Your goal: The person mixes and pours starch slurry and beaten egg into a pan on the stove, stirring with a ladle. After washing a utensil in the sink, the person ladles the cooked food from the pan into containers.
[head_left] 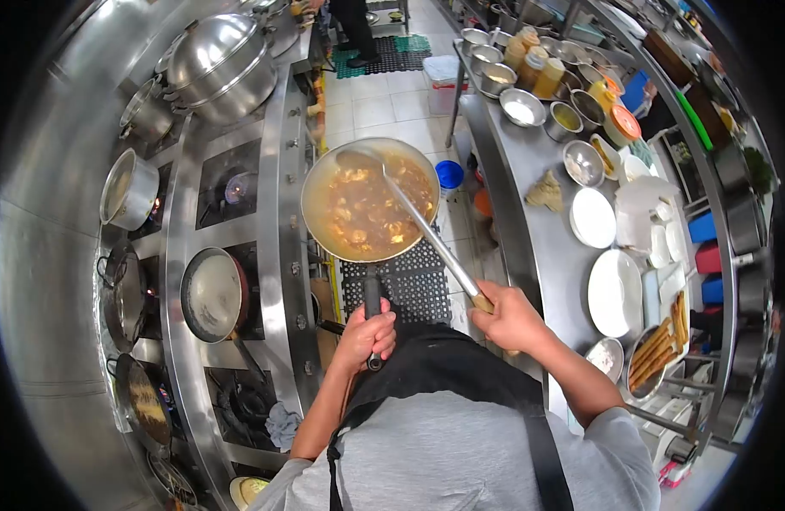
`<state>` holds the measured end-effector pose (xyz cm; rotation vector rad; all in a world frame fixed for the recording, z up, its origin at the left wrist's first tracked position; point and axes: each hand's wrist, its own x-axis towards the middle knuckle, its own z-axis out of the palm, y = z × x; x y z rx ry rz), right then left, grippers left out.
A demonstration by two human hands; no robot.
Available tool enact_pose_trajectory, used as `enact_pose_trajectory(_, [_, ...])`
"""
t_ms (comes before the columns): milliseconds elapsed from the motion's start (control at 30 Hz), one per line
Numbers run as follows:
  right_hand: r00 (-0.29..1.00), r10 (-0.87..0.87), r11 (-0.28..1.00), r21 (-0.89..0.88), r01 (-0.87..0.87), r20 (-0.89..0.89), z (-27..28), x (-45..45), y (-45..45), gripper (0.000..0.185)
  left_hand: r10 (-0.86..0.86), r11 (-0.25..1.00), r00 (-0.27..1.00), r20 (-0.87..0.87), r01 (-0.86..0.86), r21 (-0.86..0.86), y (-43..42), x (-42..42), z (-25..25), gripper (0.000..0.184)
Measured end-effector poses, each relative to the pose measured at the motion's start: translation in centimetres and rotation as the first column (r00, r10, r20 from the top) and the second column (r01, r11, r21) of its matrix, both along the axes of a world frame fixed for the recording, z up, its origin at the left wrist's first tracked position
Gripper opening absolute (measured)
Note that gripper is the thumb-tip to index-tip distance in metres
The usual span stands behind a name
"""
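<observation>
My left hand (367, 338) is wrapped round the black handle of a wide frying pan (310, 204), held in the air over the aisle between stove and counter. Brown, soupy food (371, 209) with pale and orange pieces fills the pan. In my right hand (513, 320) is the wooden grip of a long metal ladle (435, 242). The ladle's bowl sits in the food near the pan's far side, partly sunk in the liquid.
To the left runs a steel stove (277, 162) with a large lidded steamer pot (226, 68), a small pan (213, 294) and several other pots; some burners are lit. The right-hand counter (537, 230) carries white plates (592, 217), bowls and sauce bottles. A person (356, 30) stands farther up the aisle.
</observation>
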<state>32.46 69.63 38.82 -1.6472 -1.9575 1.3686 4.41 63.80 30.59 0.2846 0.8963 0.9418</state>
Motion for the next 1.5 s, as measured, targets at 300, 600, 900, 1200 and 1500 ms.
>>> enact_pose_trajectory(300, [0.999, -0.027, 0.999, -0.017, 0.028, 0.042, 2.7, 8.8, -9.3, 0.033, -0.214, 0.976, 0.972, -0.098, 0.217, 0.016, -2.9, 2.9, -0.5, 0.017])
enact_pose_trajectory(600, [0.963, -0.267, 0.962, 0.066, 0.265, 0.026, 2.1, 7.8, -8.6, 0.044, -0.347, 0.928, 0.921, -0.175, 0.364, 0.078, -3.4, 0.9, 1.9, 0.018])
enact_pose_trajectory(900, [0.904, -0.363, 0.815, -0.546, 0.192, -0.224, 3.7, 6.4, -10.8, 0.036, -0.341, 0.938, 0.936, -0.082, 0.345, 0.039, -3.6, -0.9, 0.8, 0.02])
enact_pose_trajectory(1200, [0.876, -0.408, 0.713, -0.689, 0.131, -0.256, 3.8, 3.2, -13.6, 0.036, -0.284, 0.959, 0.956, -0.067, 0.284, -0.015, -5.3, -3.9, -0.8, 0.02])
enact_pose_trajectory(1500, [0.609, -0.693, 0.458, -0.888, -0.04, -0.385, 4.4, 2.4, -13.6, 0.042, -0.289, 0.956, 0.938, -0.191, 0.294, 0.0, -5.6, -5.5, -1.0, 0.02])
